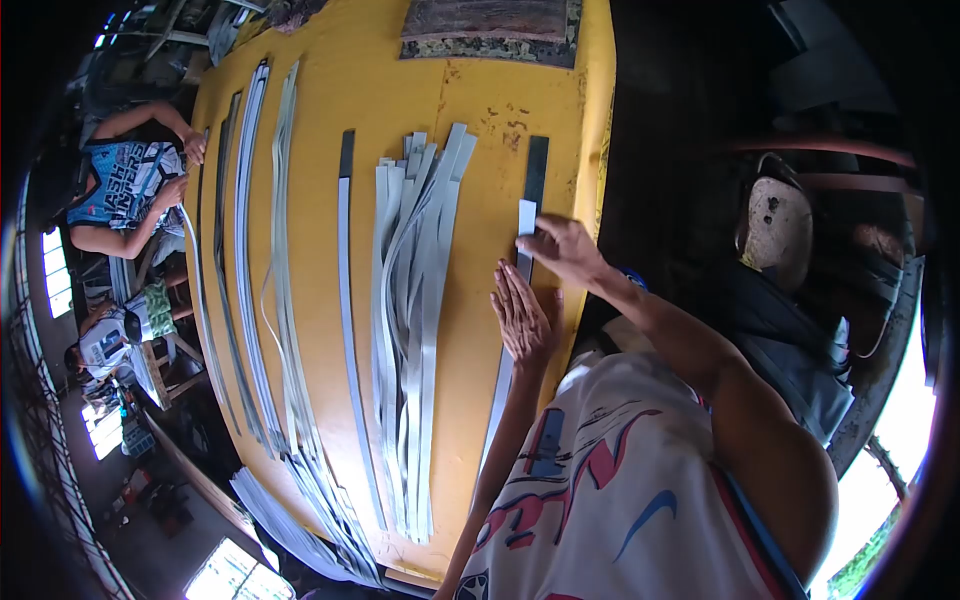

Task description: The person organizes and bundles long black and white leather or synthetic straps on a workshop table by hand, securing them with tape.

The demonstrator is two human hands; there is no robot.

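Note:
A dark strip [537,165] lies lengthwise along the near edge of the yellow table. On top of it is a pale strip, its white end [526,214] short of the dark strip's far end. My right hand [568,250] is bent at this white end, thumb and fingertips closed at its edge. Just below, my left hand [524,318] lies flat over the strips, fingers stretched out and close together, hiding part of them. Past the hands the pale strip [497,405] runs on beside my left forearm.
A loose pile of grey strips [410,330] lies mid-table, beside another layered strip [346,260]. More long strips [285,200] lie towards the far side. A co-worker [130,185] holds a strip there; another person [110,335] is behind. A dark patterned sheet [490,45] lies at one end.

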